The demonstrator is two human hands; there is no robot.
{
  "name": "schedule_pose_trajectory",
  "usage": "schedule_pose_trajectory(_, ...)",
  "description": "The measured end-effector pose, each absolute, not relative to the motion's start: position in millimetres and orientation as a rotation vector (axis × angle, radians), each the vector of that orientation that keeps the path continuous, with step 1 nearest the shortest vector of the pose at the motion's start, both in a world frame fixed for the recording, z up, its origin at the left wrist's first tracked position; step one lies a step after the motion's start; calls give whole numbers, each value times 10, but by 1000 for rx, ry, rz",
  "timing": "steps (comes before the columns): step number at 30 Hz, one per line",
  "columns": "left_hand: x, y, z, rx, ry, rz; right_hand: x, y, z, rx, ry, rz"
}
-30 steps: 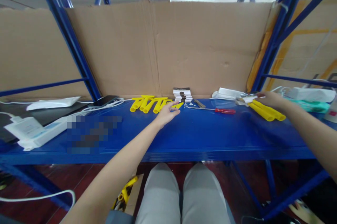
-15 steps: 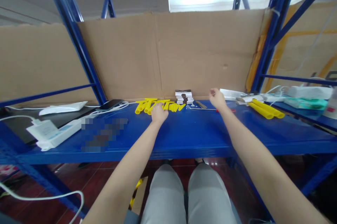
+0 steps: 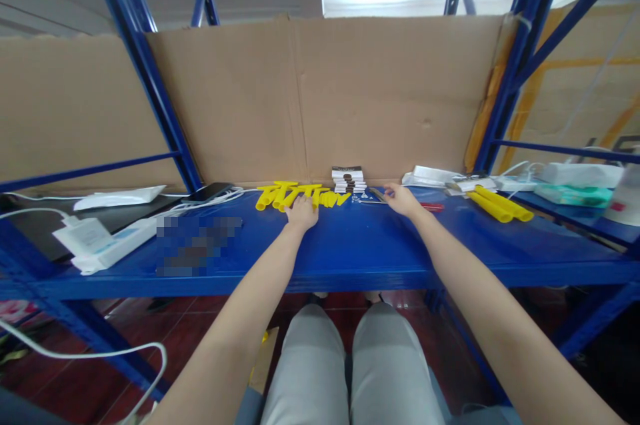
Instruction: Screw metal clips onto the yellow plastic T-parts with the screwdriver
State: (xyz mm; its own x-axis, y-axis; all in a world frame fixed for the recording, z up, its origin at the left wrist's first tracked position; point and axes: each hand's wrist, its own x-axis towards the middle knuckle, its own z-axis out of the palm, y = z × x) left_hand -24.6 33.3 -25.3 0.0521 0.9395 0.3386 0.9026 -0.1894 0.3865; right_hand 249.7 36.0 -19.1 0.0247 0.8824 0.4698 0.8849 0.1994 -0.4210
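Observation:
My left hand [image 3: 301, 213] rests at the front edge of a row of yellow T-shaped plastic parts [image 3: 274, 196]. Its fingers are slightly apart and touch or nearly touch those parts; no object shows in its grasp. To its right lie several small yellow pieces [image 3: 330, 198]. My right hand [image 3: 401, 199] is closed in a pinch at the near end of a thin dark strip [image 3: 376, 194]; what lies between the fingertips is too small to make out. Beside that wrist lies a red handle [image 3: 433, 207], its thin metal shaft partly behind the hand. Small white bits [image 3: 360, 198] lie left of the strip.
A stack of small printed booklets or boxes [image 3: 349, 180] stands against the cardboard backboard [image 3: 380, 92]. Two yellow tubes [image 3: 493, 204] and white packets [image 3: 433, 176] lie at right. A power strip [image 3: 117, 245], cables and a phone [image 3: 215, 192] occupy the left. Blue posts frame the bench.
My right hand has come down and to the left, from above the red-handled tool to the dark strip. My left hand stays by the yellow parts. The view has shifted slightly.

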Motion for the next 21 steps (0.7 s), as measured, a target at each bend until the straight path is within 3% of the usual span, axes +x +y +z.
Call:
schedule_pose_trajectory(13, -262, 446, -261, 2304, 2246, 507, 2514, 421, -248, -1586, -1840, 13)
schedule_pose_trajectory(21, -274, 483, -271, 2321, 2254, 592, 2520, 422, -253, -1590, -1827, 53)
